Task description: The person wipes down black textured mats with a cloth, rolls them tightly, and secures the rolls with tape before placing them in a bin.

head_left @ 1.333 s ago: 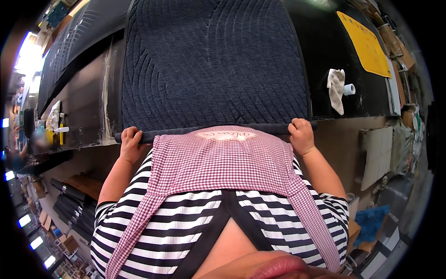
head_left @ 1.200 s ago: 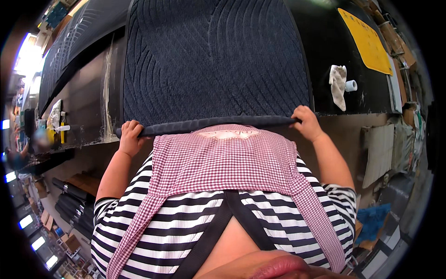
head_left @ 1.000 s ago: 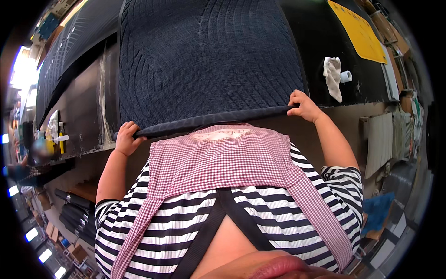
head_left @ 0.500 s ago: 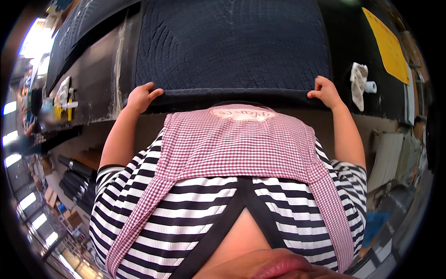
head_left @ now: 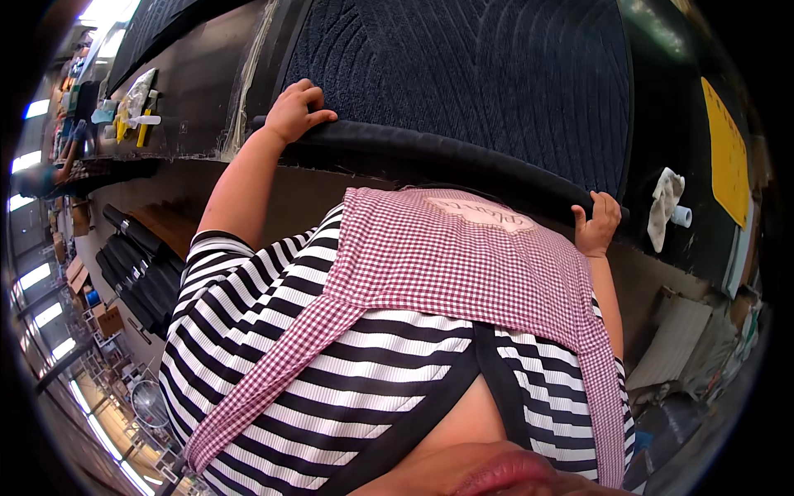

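Observation:
A dark navy mat (head_left: 463, 66) with a ribbed, carpet-like face lies over a black worktable. Its near edge is a thick rolled or turned band (head_left: 447, 151), slanting down toward the right. At the band's left end, my left hand (head_left: 299, 112) is closed on it, fingers curled and thumb lying along the top. My right hand (head_left: 597, 225) grips the right end of the band, fingers over the edge and thumb apart. The undersides of both grips are hidden.
A white cloth (head_left: 664, 207) and a small white roll (head_left: 681, 217) lie right, near a yellow sheet (head_left: 725, 153). Yellow-handled tools (head_left: 147, 124) sit at the table's left. A person (head_left: 54, 172) stands far left. Dark rolls (head_left: 136, 269) lie below the table.
The view has turned, so the mat's near edge now slants instead of running level. My left hand appears farther up, my right hand lower; both keep hold of the edge.

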Action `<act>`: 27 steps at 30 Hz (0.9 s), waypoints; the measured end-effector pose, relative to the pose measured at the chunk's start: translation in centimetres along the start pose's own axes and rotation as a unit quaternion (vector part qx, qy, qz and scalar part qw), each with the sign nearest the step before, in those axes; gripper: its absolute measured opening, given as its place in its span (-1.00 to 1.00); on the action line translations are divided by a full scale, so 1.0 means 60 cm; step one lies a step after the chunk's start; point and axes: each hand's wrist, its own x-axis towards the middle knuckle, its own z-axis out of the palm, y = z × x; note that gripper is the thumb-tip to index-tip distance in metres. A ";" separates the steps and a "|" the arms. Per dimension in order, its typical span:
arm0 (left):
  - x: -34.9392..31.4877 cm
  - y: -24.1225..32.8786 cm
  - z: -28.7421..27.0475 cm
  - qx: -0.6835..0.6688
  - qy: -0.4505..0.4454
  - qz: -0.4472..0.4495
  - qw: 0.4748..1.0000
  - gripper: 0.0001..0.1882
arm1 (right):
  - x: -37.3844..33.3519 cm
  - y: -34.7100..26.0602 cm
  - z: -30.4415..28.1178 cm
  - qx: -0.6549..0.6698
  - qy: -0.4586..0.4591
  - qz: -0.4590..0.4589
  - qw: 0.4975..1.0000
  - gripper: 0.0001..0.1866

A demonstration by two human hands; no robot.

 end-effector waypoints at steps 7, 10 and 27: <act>-0.069 0.019 0.035 0.080 0.185 0.089 0.976 -0.58 | 0.080 0.005 -0.030 0.054 -0.110 0.005 0.992 -0.35; -0.080 0.025 0.074 0.093 0.248 0.076 0.961 -0.34 | 0.099 0.020 -0.023 0.093 -0.135 0.020 0.986 -0.33; 0.146 0.021 0.005 -0.025 0.048 -0.049 0.997 -0.79 | 0.197 0.047 0.046 0.000 0.003 0.015 1.000 -0.56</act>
